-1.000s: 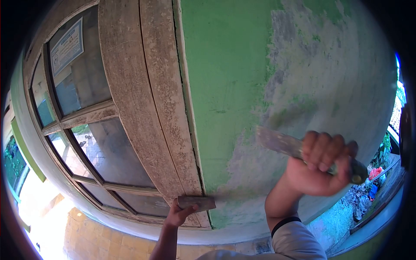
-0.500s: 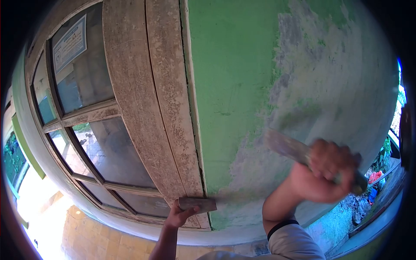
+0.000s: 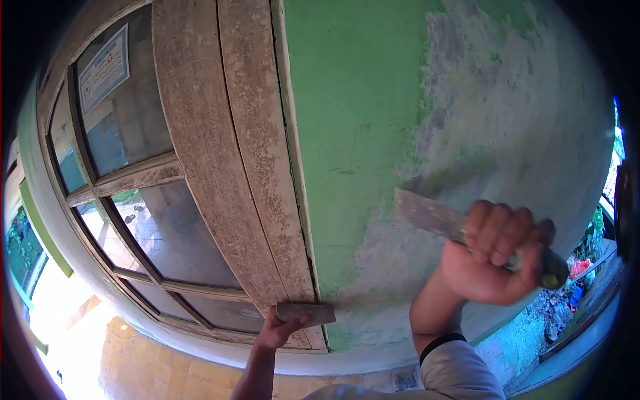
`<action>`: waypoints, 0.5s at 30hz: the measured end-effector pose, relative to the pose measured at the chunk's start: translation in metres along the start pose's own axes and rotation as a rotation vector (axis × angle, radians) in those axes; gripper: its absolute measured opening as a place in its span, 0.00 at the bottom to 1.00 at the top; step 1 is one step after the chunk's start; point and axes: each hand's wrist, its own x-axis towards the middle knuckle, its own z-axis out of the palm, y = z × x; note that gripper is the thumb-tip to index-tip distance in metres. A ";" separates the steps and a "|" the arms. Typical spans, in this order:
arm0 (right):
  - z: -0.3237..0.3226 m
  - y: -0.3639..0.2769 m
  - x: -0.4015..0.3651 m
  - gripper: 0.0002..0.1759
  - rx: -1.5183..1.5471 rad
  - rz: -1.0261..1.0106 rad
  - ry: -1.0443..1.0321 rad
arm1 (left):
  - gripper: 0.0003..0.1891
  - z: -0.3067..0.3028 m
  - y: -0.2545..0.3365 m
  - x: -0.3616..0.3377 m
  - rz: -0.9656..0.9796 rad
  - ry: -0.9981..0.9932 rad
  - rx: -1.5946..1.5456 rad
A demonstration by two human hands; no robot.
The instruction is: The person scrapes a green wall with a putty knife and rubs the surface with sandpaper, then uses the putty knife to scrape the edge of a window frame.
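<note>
My right hand (image 3: 494, 257) is wrapped round the dark handle of a broad-bladed scraper (image 3: 430, 215). Its flat, stained blade points up and left, with the square end at the border between green paint and a bare grey patch on the wall (image 3: 360, 133). Lower down, my left hand (image 3: 283, 328) grips a flat grey-brown rectangular block (image 3: 305, 313) between thumb and fingers. That block overlaps the bottom of the wooden frame and the edge of the green wall.
A weathered wooden window frame (image 3: 253, 167) with glass panes (image 3: 173, 227) fills the left side. A paper notice (image 3: 105, 69) is on the upper pane. Yellowish floor tiles (image 3: 150, 357) lie below, and a heap of rubbish (image 3: 557, 320) is beyond the wall at right.
My right hand and the scraper have shifted slightly up and left, and the blade's end is nearer the green paint. My left hand and its block stay almost in place.
</note>
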 end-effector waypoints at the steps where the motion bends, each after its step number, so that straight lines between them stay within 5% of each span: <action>1: -0.003 -0.011 0.002 0.10 0.026 -0.076 -0.008 | 0.09 0.000 0.000 0.000 0.004 0.003 0.008; 5: -0.012 -0.003 0.001 0.09 0.024 -0.165 0.003 | 0.09 0.001 0.003 0.003 0.021 -0.014 0.016; 10: 0.004 0.009 0.000 0.12 0.081 0.081 0.067 | 0.15 -0.005 -0.006 0.000 -0.043 -0.015 0.012; 15: -0.004 -0.012 0.003 0.11 -0.001 -0.179 0.018 | 0.15 -0.003 -0.003 0.002 0.009 -0.061 0.005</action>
